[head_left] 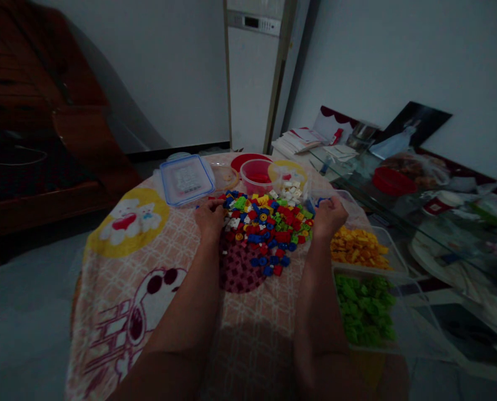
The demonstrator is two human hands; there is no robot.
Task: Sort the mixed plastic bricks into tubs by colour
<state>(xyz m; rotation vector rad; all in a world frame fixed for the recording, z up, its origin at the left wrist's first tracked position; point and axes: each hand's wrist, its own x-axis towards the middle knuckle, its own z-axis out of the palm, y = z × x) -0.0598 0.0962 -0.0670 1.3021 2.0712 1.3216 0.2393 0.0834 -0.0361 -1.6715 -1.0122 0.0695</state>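
A mixed pile of small toy building bricks [269, 220] in red, blue, yellow, green and white is spread over the table. At its left edge is my left hand [210, 218], fingers curled in among the bricks; the fingertips are too dark to show what is in them. My right hand [331, 216] is bent closed over a clear plastic box [351, 200] right of the pile. Blue bricks [322, 201] show by its fingers, and whether they are held or lie in the box is unclear.
On the right, one clear box holds yellow-orange bricks [359, 248] and a nearer one green bricks [365, 309]. Behind the pile stand a round clear tub [257, 174], white bricks [292, 192] and a blue-rimmed lid [187, 179]. A cluttered glass table [369, 189] adjoins at right.
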